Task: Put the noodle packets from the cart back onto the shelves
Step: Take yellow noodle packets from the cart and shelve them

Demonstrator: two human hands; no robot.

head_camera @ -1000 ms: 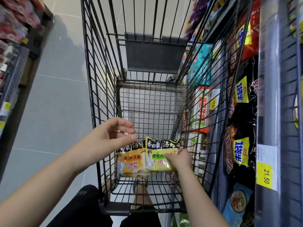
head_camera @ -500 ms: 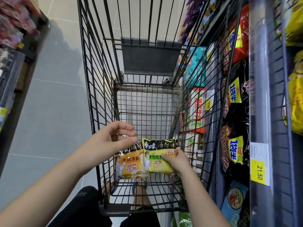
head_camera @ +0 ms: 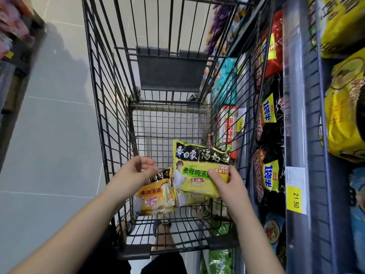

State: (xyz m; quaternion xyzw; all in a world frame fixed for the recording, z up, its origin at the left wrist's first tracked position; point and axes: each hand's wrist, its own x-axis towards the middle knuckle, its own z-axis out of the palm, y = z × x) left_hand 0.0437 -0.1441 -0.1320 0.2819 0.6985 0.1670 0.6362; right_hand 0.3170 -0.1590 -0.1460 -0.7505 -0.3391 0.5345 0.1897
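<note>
Two packets: my right hand [head_camera: 224, 181] pinches the green packet [head_camera: 199, 171], lifting toward three-o'clock shelves [head_camera: 296, 115]; my left hand [head_camera: 138, 171], loosely curled and empty, hovers over the orange packet [head_camera: 156, 196].

One wire cart [head_camera: 110, 99], two noodle packets in it, green [head_camera: 197, 171] and orange [head_camera: 156, 196], two hands, left [head_camera: 136, 171], right [head_camera: 227, 182]

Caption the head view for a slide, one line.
Right hand lifts a green noodle packet in the cart; left hand hovers empty above the orange packet.
</note>
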